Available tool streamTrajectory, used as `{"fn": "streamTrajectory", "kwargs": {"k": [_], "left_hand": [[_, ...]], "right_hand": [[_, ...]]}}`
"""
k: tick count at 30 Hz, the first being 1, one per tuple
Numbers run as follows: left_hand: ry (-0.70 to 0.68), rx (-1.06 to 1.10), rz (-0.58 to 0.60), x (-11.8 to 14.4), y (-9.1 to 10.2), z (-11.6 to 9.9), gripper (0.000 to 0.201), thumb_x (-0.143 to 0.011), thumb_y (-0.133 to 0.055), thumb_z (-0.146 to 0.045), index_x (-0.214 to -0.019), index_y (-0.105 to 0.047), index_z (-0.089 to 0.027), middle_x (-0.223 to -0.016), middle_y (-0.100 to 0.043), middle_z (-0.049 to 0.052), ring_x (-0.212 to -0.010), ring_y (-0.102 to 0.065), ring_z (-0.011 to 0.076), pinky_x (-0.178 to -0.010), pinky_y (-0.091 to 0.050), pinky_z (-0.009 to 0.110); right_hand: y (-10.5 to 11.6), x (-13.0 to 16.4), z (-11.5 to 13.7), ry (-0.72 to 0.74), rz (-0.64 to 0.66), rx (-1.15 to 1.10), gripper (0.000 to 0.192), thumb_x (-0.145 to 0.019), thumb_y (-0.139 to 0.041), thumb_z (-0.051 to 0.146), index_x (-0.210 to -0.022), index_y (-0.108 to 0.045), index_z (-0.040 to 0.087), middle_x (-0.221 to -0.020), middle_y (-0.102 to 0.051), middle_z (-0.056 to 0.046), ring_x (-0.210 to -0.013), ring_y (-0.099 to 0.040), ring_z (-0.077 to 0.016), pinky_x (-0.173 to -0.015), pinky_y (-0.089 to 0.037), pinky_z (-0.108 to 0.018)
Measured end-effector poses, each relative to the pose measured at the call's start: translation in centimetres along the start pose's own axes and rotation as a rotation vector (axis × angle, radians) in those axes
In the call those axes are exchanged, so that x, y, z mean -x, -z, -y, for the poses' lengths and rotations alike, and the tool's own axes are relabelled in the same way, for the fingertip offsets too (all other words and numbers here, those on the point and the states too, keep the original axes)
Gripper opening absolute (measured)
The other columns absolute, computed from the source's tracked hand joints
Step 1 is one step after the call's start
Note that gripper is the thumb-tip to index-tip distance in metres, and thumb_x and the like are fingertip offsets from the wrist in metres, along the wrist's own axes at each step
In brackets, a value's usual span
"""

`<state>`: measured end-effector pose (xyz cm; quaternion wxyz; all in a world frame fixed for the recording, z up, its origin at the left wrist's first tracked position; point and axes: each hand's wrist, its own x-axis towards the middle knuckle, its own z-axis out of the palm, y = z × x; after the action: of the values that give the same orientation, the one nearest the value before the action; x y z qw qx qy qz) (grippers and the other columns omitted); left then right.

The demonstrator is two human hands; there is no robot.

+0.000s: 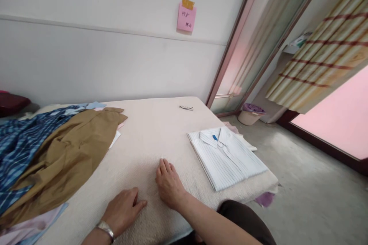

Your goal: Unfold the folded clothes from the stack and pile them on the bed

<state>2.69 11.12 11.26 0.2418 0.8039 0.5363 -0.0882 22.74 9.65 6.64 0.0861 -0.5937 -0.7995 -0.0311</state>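
Note:
My right hand (168, 182) lies palm down on the cream textured cover (152, 122), its fingers stretched forward and holding nothing. Lower and to the left, my left hand (123, 206) rests on the same cover, thumb apart from the slightly bent fingers. A silver band (105, 230) circles the left wrist. To the right of my hands, a neatly folded white striped shirt (227, 160) lies collar up, with a small blue label inside the collar. Left of them spreads a loose brown garment (74, 141), partly over a blue plaid garment (25, 141).
Eyeglasses (186, 107) lie near the far edge of the cover. A pink note (186, 17) is taped to the white wall behind. On the floor at right stands a bin (249, 118) with a purple liner. A patterned curtain (322, 53) hangs farther right.

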Motion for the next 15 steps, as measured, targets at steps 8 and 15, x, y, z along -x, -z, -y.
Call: {"fn": "streamTrajectory", "kwargs": {"k": [8,15], "left_hand": [[-0.009,0.0,-0.009,-0.1,0.0,0.1,0.032,-0.091,-0.045,-0.049,-0.08,-0.057,-0.021,-0.089,-0.07,0.008,-0.091,-0.063,0.0268,-0.075,-0.037,0.037],[-0.175,-0.071,-0.12,0.3,-1.3,-1.4,0.029,-0.099,-0.038,-0.035,-0.108,-0.06,-0.019,-0.096,-0.071,0.01,-0.091,-0.067,0.0249,-0.075,-0.045,0.035]], "right_hand": [[-0.2,0.0,-0.1,0.021,-0.04,0.053,0.051,-0.091,-0.05,0.018,-0.138,-0.049,-0.001,-0.154,-0.037,-0.028,-0.142,-0.034,-0.0386,-0.113,-0.036,-0.052],[0.1,-0.3,0.0,-0.037,-0.06,-0.04,0.041,-0.095,-0.049,0.024,-0.13,-0.054,0.003,-0.15,-0.043,-0.025,-0.141,-0.036,-0.0354,-0.113,-0.036,-0.05]]}}
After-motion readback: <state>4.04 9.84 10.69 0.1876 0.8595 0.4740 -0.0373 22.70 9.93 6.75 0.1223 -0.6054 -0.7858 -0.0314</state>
